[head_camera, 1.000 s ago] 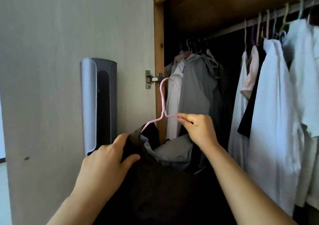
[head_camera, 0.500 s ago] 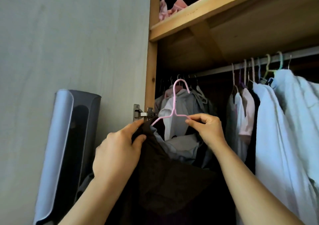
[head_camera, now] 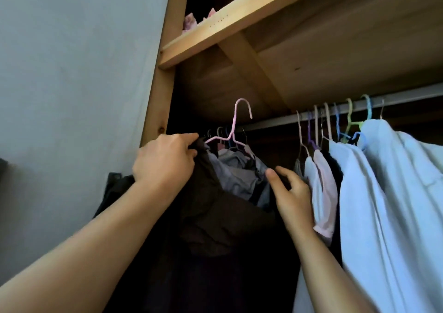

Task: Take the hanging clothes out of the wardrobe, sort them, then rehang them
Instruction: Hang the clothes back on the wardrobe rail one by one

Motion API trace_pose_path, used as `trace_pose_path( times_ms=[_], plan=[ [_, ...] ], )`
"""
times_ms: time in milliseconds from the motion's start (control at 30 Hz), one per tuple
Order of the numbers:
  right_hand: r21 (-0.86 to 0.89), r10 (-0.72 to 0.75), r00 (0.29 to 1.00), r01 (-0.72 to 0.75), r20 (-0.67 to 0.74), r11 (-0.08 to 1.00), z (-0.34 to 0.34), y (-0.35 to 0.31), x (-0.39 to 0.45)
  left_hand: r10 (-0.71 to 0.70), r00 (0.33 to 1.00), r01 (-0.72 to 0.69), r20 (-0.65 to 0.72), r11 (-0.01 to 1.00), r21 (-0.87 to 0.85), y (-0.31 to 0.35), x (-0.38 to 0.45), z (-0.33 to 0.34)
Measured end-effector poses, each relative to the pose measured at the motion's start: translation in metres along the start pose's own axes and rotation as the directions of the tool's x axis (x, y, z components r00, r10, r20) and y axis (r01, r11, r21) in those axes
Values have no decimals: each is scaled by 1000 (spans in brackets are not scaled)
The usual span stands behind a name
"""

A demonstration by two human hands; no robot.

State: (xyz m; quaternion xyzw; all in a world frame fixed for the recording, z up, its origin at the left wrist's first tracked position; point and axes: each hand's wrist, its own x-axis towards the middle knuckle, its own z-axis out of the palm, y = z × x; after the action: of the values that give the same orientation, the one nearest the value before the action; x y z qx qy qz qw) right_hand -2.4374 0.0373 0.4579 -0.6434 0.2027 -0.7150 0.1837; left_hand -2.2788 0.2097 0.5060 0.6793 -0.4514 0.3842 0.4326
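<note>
Lifting pink hanger [head_camera: 233, 130] higher; right hand [head_camera: 293, 196] released it.

Both arms raised, reaching up and forward. Left hand [head_camera: 165, 159] high, fingers curled, gripping dark garment [head_camera: 215, 216] at its shoulder. Right hand [head_camera: 291, 192] lower, fingers loosely extended, thumb up, holding nothing.

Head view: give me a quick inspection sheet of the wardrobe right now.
Surface: wooden shelf above the metal rail.
Job's things: pink hanger carries a dark garment; its hook is beside the rail, not on it. White shirts hang on the right.
Clutter: pink cloth on the shelf.
Grippers: left hand grips the dark garment at the hanger's shoulder; right hand open against it.
Cables: nothing seen.
Surroundings: grey wardrobe door on the left.
</note>
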Motion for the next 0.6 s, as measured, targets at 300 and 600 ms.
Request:
trace_pose_path(
  times_ms=[300, 600],
  plan=[
    [-97, -119, 993, 119, 13, 988, 5, 30, 30, 93, 996, -94, 10, 989, 117, 42, 64, 64],
    [-204, -140, 988, 152, 69, 967, 1, 62, 45, 50, 999, -53, 21, 981, 185, 61, 116, 108]
  ],
)
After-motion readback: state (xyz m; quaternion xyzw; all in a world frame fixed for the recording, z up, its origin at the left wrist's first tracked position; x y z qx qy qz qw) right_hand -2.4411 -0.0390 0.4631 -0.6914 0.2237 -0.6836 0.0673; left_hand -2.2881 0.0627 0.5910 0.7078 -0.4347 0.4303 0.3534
